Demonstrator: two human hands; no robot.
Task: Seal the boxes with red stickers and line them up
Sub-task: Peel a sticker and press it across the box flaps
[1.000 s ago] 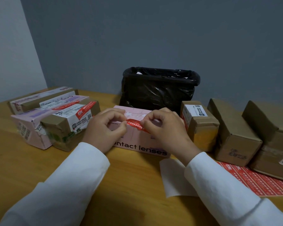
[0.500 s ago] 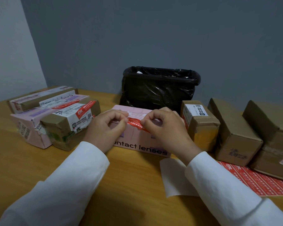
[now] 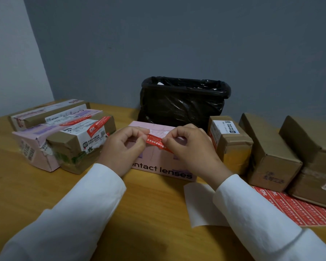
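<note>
Head view: left hand (image 3: 123, 147) and right hand (image 3: 188, 147), fingers curled, each pinching one end of red sticker (image 3: 154, 142), stretched over top of pink box (image 3: 158, 162) on wooden table (image 3: 17, 185). Sealed boxes (image 3: 64, 136) at left; sticker sheet (image 3: 297, 208) at right.

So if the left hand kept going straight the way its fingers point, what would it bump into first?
Probably the right hand. The left hand points right along the red sticker that both hands pinch above the pink box, so the other hand's fingertips come first, though depth is hard to judge.
</note>
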